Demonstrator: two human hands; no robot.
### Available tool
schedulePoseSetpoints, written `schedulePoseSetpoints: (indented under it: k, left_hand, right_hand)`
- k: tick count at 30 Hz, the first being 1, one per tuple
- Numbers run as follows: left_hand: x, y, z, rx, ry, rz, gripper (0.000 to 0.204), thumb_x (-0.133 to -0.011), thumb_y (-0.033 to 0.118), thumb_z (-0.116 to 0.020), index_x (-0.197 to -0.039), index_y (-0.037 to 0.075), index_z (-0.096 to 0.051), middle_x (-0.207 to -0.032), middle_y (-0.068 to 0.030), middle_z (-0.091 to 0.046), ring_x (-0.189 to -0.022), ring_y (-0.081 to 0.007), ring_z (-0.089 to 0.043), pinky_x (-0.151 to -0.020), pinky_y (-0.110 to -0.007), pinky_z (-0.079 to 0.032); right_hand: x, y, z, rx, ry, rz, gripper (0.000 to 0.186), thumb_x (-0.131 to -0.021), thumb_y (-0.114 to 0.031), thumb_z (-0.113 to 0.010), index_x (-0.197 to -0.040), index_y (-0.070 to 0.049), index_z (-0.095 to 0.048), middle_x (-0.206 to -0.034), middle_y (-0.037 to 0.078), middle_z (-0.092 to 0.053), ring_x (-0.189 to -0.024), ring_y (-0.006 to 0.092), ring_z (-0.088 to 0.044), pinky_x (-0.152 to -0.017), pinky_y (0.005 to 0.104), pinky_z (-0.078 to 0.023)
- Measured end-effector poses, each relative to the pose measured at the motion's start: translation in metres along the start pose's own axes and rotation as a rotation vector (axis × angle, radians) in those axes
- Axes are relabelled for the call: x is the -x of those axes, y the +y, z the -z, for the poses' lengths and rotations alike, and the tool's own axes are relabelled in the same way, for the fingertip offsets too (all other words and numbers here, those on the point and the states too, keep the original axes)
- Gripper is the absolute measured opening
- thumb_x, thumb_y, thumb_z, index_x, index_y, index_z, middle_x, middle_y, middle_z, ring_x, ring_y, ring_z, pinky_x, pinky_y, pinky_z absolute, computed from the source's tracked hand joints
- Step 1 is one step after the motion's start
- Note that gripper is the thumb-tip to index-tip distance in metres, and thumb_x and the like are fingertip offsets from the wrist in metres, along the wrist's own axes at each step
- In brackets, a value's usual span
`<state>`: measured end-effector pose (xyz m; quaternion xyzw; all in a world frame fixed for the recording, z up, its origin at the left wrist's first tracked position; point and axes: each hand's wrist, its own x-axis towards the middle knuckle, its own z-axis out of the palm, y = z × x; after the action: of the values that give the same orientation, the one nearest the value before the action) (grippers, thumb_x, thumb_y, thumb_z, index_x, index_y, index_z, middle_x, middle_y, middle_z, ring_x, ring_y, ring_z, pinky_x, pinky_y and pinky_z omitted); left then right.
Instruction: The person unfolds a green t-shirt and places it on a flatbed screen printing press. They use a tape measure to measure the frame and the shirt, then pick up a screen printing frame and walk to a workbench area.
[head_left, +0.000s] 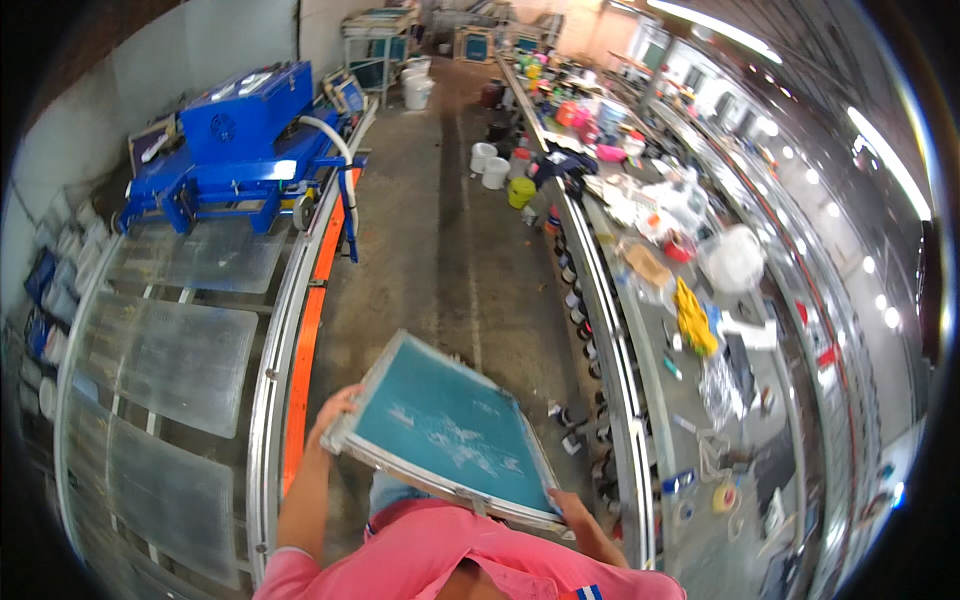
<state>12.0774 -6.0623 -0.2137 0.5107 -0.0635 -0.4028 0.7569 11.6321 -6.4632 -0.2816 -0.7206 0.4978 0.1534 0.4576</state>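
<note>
A framed printing screen (445, 430) with teal mesh and pale patches in its middle is held in front of my body, tilted down to the right. My left hand (338, 408) grips the frame's left edge, fingers closed round it. At the lower right corner my right hand (568, 506) is closed on the frame; part of its fingers is hidden behind the edge. A small metal clip-like fitting shows on the near side of the frame.
On my left runs a rail with an orange strip (312, 330) beside clear flat panels (190, 365), a blue machine (235, 135) at its far end. At right stands a long cluttered table (655, 400). Buckets (495, 172) line the aisle floor (425, 250).
</note>
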Motion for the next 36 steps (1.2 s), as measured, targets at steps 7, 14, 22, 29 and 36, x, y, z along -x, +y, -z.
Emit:
schedulePoseSetpoints:
  k: [7,14,22,29,36]
  left_hand:
    - [-0.197,0.13,0.022,-0.149,-0.057,-0.085,0.052,-0.071,0.005,-0.051,-0.123,0.004,-0.054,-0.112,-0.0117,-0.059,-0.099,-0.0205,-0.059,-0.087,-0.03,-0.048]
    - [-0.44,0.249,0.049,-0.166,-0.056,-0.188,0.035,-0.069,0.011,-0.052,-0.103,0.004,-0.057,-0.087,-0.0072,-0.06,-0.08,-0.0166,-0.059,-0.073,-0.027,-0.047]
    - [-0.71,0.387,0.097,-0.082,-0.054,-0.136,0.032,-0.071,0.012,-0.055,-0.102,0.006,-0.054,-0.086,-0.0065,-0.057,-0.075,-0.0141,-0.056,-0.067,-0.026,-0.046]
    - [-0.93,0.505,0.11,0.101,-0.033,-0.385,0.06,-0.088,0.033,-0.056,-0.138,0.003,-0.041,-0.132,-0.017,-0.052,-0.11,-0.0275,-0.058,-0.092,-0.035,-0.048]
    - [-1.106,0.59,0.074,0.462,-0.224,-0.833,0.099,-0.081,0.071,-0.052,-0.149,0.006,-0.02,-0.151,-0.015,-0.028,-0.136,-0.0308,-0.032,-0.112,-0.046,-0.027]
  right_hand:
    - [-0.191,-0.221,0.023,0.059,0.116,-0.084,0.084,-0.073,-0.059,-0.068,-0.116,0.012,-0.058,-0.117,0.03,-0.06,-0.115,0.0376,-0.057,-0.091,0.0389,-0.046]
    - [-0.364,-0.426,0.063,-0.1,0.367,-0.143,0.078,-0.078,-0.06,-0.062,-0.101,0.014,-0.064,-0.103,0.03,-0.065,-0.102,0.0389,-0.063,-0.084,0.0429,-0.048]
    - [-0.538,-0.613,0.069,-0.19,0.34,-0.264,0.078,-0.076,-0.062,-0.065,-0.101,0.012,-0.065,-0.104,0.032,-0.064,-0.103,0.0391,-0.064,-0.085,0.0427,-0.051]
    - [-0.724,-0.837,0.109,-0.221,0.089,-0.169,0.077,-0.06,-0.06,-0.081,-0.095,0.008,-0.069,-0.087,0.02,-0.068,-0.077,0.0284,-0.066,-0.07,0.039,-0.052]
    - [-0.874,-1.13,0.075,-0.763,-0.262,-0.084,0.074,-0.072,-0.046,-0.08,-0.114,0.012,-0.059,-0.11,0.019,-0.062,-0.097,0.0279,-0.062,-0.081,0.0403,-0.05]
